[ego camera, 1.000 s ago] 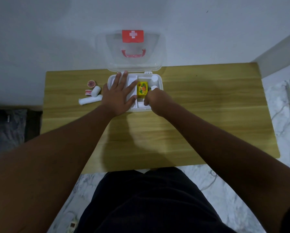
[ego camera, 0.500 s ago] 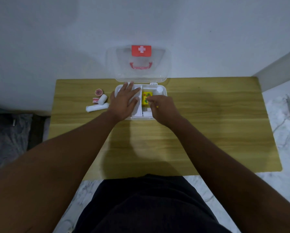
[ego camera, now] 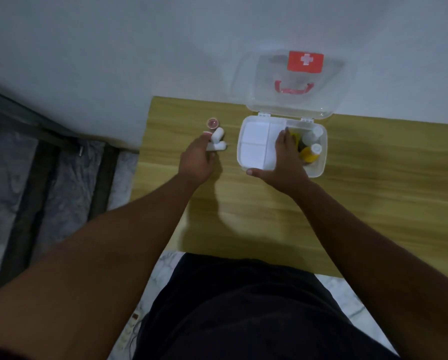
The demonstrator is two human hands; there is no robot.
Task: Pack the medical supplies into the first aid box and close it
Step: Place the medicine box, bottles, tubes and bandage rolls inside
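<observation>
The first aid box [ego camera: 319,167] stands on the wooden table with its clear lid [ego camera: 290,105] open against the wall. A white divided tray [ego camera: 254,141] fills its left part; a yellow bottle [ego camera: 310,154] and a white bottle [ego camera: 312,133] stand at its right. My right hand [ego camera: 282,162] lies over the tray's right side, thumb at the front edge, fingers at the far edge. My left hand [ego camera: 197,158] is left of the box, fingers over a long white bandage roll [ego camera: 221,146]. A shorter white roll [ego camera: 217,133] and a red tape roll [ego camera: 213,123] lie just beyond.
The table [ego camera: 373,203] runs from the box to the right edge of view, with its left edge close to the rolls. A dark step and marble floor [ego camera: 48,178] lie to the left. A power strip [ego camera: 129,331] is on the floor by my legs.
My left hand left the box tray and moved left onto the bandage rolls. My right hand shifted left from the yellow box onto the tray. The camera turned left.
</observation>
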